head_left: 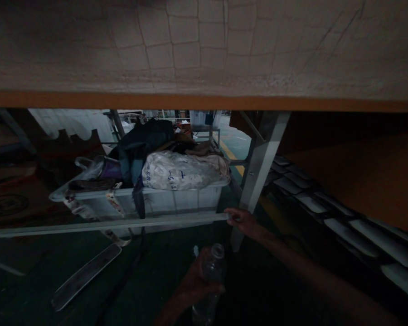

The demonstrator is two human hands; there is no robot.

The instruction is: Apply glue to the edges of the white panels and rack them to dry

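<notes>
Low in the middle, my left hand (193, 283) is wrapped round a clear plastic bottle (213, 267), which stands tilted with its neck up. A small pale bit (196, 250) shows by the fingers of this hand; I cannot tell what it is. My right hand (242, 222) reaches in from the right and closes its fingers on the end of a pale metal rail (177, 220), close to the table leg (263, 163). Dim light hides detail on both hands.
A worn tabletop (204, 50) with an orange edge spans the top. Behind the rail, a white bin (180, 201) holds a stuffed plastic bag (183, 171) and dark cloth (149, 136). A flat dark strip (86, 276) lies on the green floor. Pale stacked pieces (333, 226) are at right.
</notes>
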